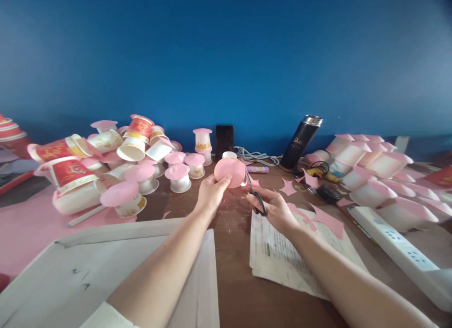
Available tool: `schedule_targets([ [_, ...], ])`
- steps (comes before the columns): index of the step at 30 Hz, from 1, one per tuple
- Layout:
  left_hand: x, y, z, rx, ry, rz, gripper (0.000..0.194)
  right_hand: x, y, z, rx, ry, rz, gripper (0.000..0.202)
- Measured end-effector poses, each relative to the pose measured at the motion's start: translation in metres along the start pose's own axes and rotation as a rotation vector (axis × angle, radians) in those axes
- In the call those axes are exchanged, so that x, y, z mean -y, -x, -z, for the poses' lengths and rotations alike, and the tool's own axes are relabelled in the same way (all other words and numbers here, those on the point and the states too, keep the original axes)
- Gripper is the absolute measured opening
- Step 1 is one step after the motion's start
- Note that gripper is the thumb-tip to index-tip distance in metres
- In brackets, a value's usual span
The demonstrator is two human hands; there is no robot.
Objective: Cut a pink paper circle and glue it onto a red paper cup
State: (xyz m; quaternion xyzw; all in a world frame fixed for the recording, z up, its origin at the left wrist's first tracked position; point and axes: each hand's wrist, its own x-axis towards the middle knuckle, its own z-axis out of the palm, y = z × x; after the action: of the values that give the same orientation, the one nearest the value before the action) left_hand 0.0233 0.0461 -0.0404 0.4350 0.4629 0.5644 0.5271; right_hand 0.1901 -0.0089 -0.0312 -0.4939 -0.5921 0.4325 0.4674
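Observation:
Pinched in my left hand is a cup with a round pink paper disc over its end, raised above the brown table. My right hand has its fingers wrapped round black-handled scissors. The blades point up and lie against the right edge of the disc. A white round part of a cup shows just behind the top of the disc.
Many paper cups with pink tops crowd the left side. Others stack at the right beside a white power strip. A black bottle and a phone stand behind. Pink scraps lie on printed sheets.

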Motion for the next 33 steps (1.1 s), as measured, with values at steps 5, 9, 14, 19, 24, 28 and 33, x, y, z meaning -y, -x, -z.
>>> schedule_targets([
  [5,-0.0016,-0.0017,0.0050,0.048,-0.226,-0.100,0.041,0.0018,-0.0006,0.0009,-0.015,0.009,-0.003,0.040],
  [9,-0.0037,0.0015,0.0045,0.055,-0.241,-0.104,0.042,0.0036,-0.0007,0.0014,-0.014,-0.004,0.004,0.038],
  [14,-0.0037,0.0011,0.0049,0.052,-0.273,-0.076,0.045,0.0034,-0.0007,0.0015,-0.010,-0.008,-0.004,0.038],
  [19,-0.0010,-0.0003,0.0047,0.064,-0.188,-0.066,0.048,0.0016,-0.0008,0.0019,0.001,-0.061,-0.020,0.040],
  [24,0.0015,0.0001,0.0037,0.063,-0.102,-0.048,0.047,0.0003,-0.0010,0.0018,0.006,-0.093,-0.042,0.039],
  [28,0.0003,0.0012,0.0031,0.038,-0.053,-0.026,0.043,-0.0013,-0.0014,0.0019,0.006,-0.113,-0.033,0.035],
  [33,-0.0005,0.0018,0.0028,0.060,-0.048,-0.031,0.044,0.0015,-0.0007,0.0007,0.009,-0.094,-0.034,0.032],
])
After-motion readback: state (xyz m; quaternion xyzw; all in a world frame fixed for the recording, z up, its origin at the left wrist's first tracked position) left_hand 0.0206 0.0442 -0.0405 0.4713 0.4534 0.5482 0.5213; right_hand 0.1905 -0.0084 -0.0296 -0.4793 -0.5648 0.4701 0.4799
